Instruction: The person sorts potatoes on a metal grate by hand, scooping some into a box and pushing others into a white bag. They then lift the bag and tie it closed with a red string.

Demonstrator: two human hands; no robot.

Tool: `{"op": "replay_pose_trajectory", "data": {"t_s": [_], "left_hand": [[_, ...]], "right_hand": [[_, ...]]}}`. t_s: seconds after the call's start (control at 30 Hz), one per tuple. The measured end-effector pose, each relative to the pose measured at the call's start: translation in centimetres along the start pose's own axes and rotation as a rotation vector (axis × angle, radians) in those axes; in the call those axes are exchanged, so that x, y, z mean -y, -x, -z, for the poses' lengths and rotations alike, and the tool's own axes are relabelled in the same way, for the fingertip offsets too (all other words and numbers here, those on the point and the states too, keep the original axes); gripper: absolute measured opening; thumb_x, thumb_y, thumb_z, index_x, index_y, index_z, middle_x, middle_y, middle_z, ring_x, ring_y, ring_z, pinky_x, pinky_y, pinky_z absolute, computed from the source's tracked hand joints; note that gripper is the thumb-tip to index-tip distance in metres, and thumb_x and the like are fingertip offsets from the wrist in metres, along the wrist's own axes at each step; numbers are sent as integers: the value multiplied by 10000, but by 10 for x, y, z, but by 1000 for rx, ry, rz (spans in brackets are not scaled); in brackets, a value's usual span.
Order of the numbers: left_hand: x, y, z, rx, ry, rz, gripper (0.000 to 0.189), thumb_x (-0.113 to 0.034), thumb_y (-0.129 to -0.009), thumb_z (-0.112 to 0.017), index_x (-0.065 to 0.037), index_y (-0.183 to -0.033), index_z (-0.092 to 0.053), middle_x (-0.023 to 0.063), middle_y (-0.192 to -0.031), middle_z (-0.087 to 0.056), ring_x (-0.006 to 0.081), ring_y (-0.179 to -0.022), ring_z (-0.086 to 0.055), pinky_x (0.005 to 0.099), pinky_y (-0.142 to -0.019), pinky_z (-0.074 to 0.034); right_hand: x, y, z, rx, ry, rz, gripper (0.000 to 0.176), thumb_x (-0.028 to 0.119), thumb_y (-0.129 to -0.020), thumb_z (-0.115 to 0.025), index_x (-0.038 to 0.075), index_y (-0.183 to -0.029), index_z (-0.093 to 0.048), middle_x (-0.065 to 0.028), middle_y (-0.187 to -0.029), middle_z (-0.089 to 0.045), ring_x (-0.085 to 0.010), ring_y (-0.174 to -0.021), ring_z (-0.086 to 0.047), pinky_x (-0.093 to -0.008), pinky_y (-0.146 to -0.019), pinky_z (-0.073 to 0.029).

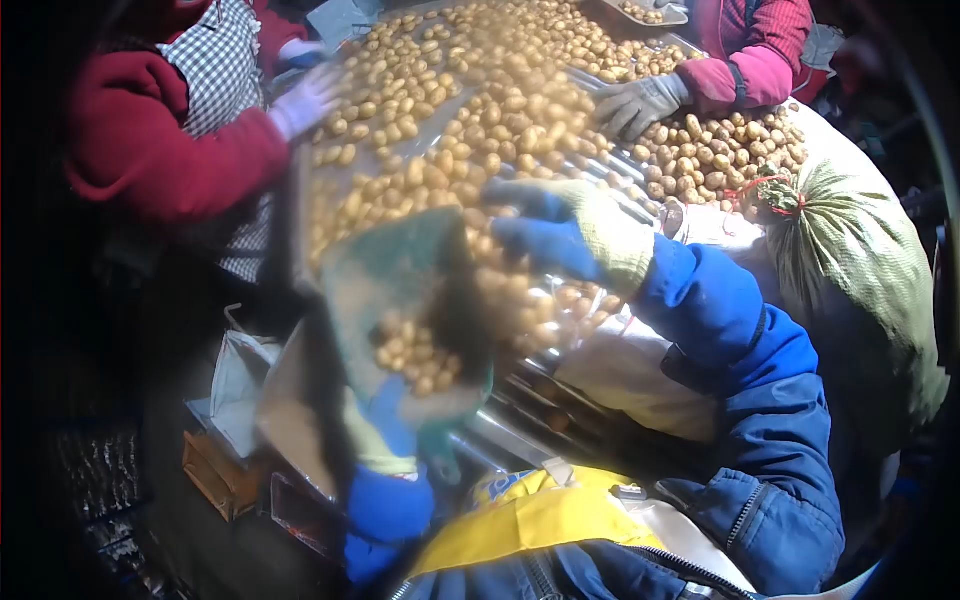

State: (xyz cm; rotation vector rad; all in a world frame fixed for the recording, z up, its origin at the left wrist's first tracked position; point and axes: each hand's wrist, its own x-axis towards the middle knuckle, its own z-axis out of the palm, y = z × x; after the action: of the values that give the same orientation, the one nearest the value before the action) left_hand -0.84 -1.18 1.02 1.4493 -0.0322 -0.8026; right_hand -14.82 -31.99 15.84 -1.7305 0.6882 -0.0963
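Note:
My left hand point(385, 428), in a yellow and blue work glove, is closed on the near left side of a green scoop point(365, 290). The scoop tilts over the near edge of the sorting table, and several small potatoes point(418, 352) lie inside it. My right hand point(575, 232), gloved the same way, reaches across just right of the scoop with its fingers stretched toward the left. It is over the heap of potatoes point(520, 115) and smeared a little by motion. Metal rollers point(545, 400) show below the heap, between my hands.
A worker's gloved hand point(305, 100) is at the table's left edge; another person's grey glove point(640, 105) rests on potatoes at the right. A tied full sack point(850, 250) stands at the right, beside more potatoes point(715, 155). An orange-brown box point(220, 475) sits low at the left.

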Motion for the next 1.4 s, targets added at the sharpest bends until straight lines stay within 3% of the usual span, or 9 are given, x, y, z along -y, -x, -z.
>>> {"op": "replay_pose_trajectory", "data": {"t_s": [0.23, 0.37, 0.5, 0.63, 0.83, 0.87, 1.03, 1.17, 1.4], "left_hand": [[-29, 15, -22, -129, 81, 216, 835, -649, -1030, -390, -37, -1597, -350, 236, -1521, -437, 409, -1416, -408, 554, -1167, -385], [-17, 9, -12, -112, 70, 169, 804, -648, -1031, -394, -66, -1586, -382, 226, -1516, -443, 397, -1413, -411, 541, -1167, -381], [-20, 11, -14, -160, 124, 193, 735, -599, -1057, -393, -60, -1555, -418, 216, -1474, -479, 373, -1365, -466, 527, -1145, -407], [-18, 7, -17, -174, 201, -18, 400, 24, -921, -684, 13, -1312, -601, 121, -1178, -664, 239, -1023, -683, 375, -870, -584], [-6, 7, -4, -129, 8, 10, 478, -288, -1129, -405, 15, -1493, -466, 170, -1381, -551, 292, -1228, -584, 448, -1062, -503], [-4, 6, -1, -127, 16, 10, 480, -290, -1128, -408, 15, -1495, -464, 173, -1385, -549, 292, -1232, -582, 448, -1063, -503], [-6, 9, -2, -71, -253, -79, 499, -309, -1131, -393, 12, -1509, -452, 180, -1409, -534, 295, -1249, -574, 448, -1070, -499], [-19, 13, -17, -191, 183, 22, 452, -27, -919, -710, 44, -1347, -581, 138, -1247, -655, 245, -1093, -664, 379, -931, -556], [-5, 8, -6, -108, 124, -60, 442, -46, -937, -705, 23, -1357, -585, 119, -1240, -652, 233, -1087, -653, 362, -939, -547]], "right_hand": [[-118, -63, 93, -557, 791, -103, 380, 286, -902, -741, 70, -1215, -732, -162, -1111, -764, -315, -1040, -738, -404, -946, -557], [-137, -83, 118, -488, 1067, -218, 352, 239, -830, -755, 22, -1108, -740, -197, -1162, -739, -369, -1103, -713, -441, -989, -543], [-143, -104, 133, -484, 1025, -72, 325, 179, -820, -736, -24, -1074, -743, -264, -1162, -717, -385, -1114, -706, -455, -985, -547], [-130, -96, 133, -422, 1020, -132, 384, 230, -846, -711, -29, -1129, -728, -274, -1184, -709, -384, -1143, -696, -453, -992, -546], [-129, -98, 147, -272, 1097, -236, 704, 320, -881, -687, 6, -1484, -506, -273, -1334, -650, -382, -1241, -652, -440, -1051, -515], [-155, -111, 162, -323, 1016, -150, 480, 71, -970, -440, 155, -1404, -627, -211, -1239, -705, -388, -1198, -662, -470, -1014, -506], [-191, -141, 179, -372, 1162, -161, 389, 135, -975, -508, 149, -1331, -665, -212, -1205, -710, -388, -1160, -677, -472, -966, -521], [-152, -115, 158, -449, 1098, -329, 488, 255, -961, -544, 13, -1384, -557, -260, -1289, -674, -407, -1232, -648, -485, -1065, -479], [-141, -94, 155, -513, 773, -342, 372, 293, -1004, -541, 48, -1244, -687, -240, -1219, -712, -374, -1164, -686, -473, -1002, -522]]}}
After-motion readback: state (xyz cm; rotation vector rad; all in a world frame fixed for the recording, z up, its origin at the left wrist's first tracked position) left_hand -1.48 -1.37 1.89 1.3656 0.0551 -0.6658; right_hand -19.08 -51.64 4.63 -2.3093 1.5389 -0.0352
